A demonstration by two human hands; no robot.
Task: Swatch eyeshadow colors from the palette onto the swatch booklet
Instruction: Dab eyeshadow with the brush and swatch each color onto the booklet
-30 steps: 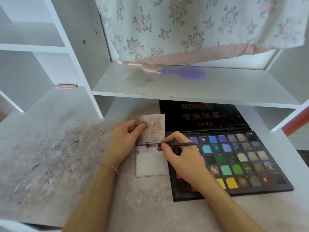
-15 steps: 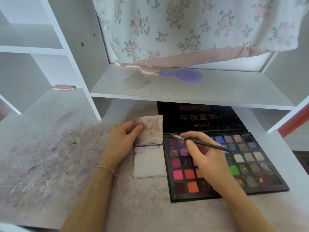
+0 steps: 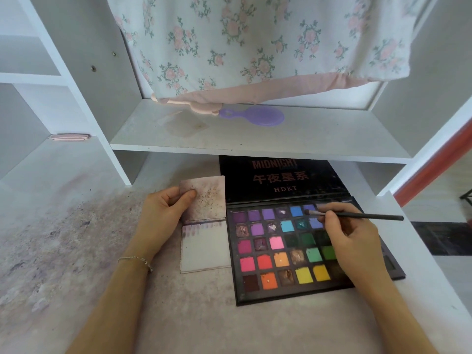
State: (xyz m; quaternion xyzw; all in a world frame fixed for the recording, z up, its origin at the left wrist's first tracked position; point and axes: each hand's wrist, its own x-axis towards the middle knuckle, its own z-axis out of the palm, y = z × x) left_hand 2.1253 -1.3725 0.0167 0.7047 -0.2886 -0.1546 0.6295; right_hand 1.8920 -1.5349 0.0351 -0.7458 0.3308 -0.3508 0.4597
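An open black eyeshadow palette (image 3: 281, 254) with many coloured pans lies on the desk, its lid propped up behind. Left of it sits the small swatch booklet (image 3: 204, 249), open, with purple streaks along the top of its lower page. My left hand (image 3: 163, 213) pins the booklet's upper page with the thumb. My right hand (image 3: 352, 241) holds a thin black brush (image 3: 357, 215) over the palette. The brush tip rests at a blue-violet pan in the top row. My right hand hides the palette's right columns.
A white shelf (image 3: 255, 141) juts out just above the palette lid, with a purple hand mirror (image 3: 255, 116) on it. A floral cloth (image 3: 255, 47) hangs over the shelf. A pink clip (image 3: 70, 137) lies at the far left. The desk surface is stained purple on the left.
My right hand has carried the brush from the booklet's fold rightward across the palette to the top row's blue-violet pan. My left hand stays on the booklet.
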